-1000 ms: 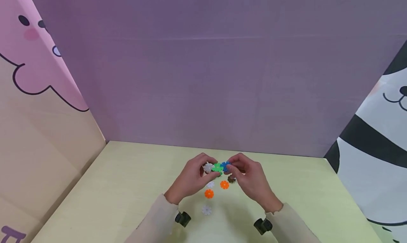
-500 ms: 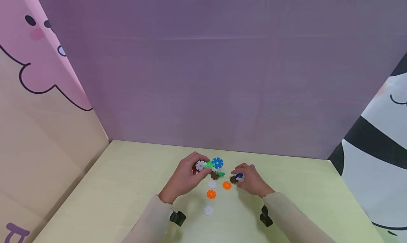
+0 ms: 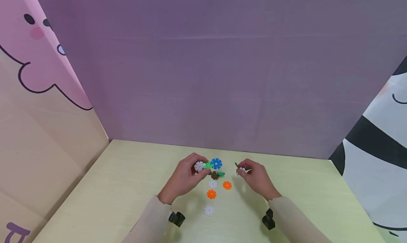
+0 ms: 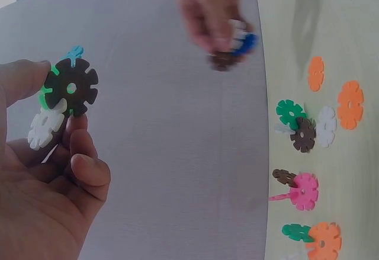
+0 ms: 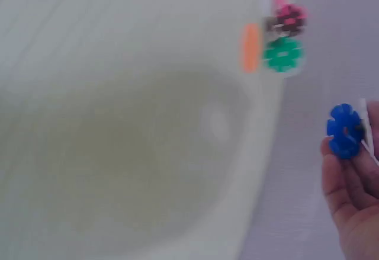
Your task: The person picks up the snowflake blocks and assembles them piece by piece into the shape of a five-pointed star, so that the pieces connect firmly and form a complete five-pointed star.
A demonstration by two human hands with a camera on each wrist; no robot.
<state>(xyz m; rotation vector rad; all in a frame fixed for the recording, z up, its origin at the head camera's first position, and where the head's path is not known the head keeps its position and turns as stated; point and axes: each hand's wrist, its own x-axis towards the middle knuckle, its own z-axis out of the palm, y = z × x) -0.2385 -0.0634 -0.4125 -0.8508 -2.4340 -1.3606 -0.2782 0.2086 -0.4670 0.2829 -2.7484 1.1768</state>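
My left hand [image 3: 182, 179] pinches a cluster of joined notched plastic discs (snowflake building discs). It has a white disc [image 4: 47, 125], a green disc [image 3: 207, 165], a dark brown disc [image 4: 71, 87] and a blue disc [image 3: 216, 163] sticking out to the right. Across from it, my right hand [image 3: 258, 179] grips a second, smaller cluster between thumb and fingers, raised over the table. A dark blue disc [image 5: 344, 131] shows there, joined to a white disc [image 3: 243, 169] and brown pieces, partly behind my fingers. A gap separates the two clusters.
On the pale table [image 3: 143, 165] lie an orange disc [image 3: 227, 185], another orange disc [image 3: 211, 194] and two white discs [image 3: 208, 210]. Joined brown [image 4: 304, 134], green and pink pieces [image 4: 304, 191] lie there too. A purple panel [image 3: 203, 76] rises behind the table.
My right hand has left the blue disc of the left cluster, moved right and picked up the brown, blue and white cluster from the table. The left hand shifted slightly left, still holding its cluster.
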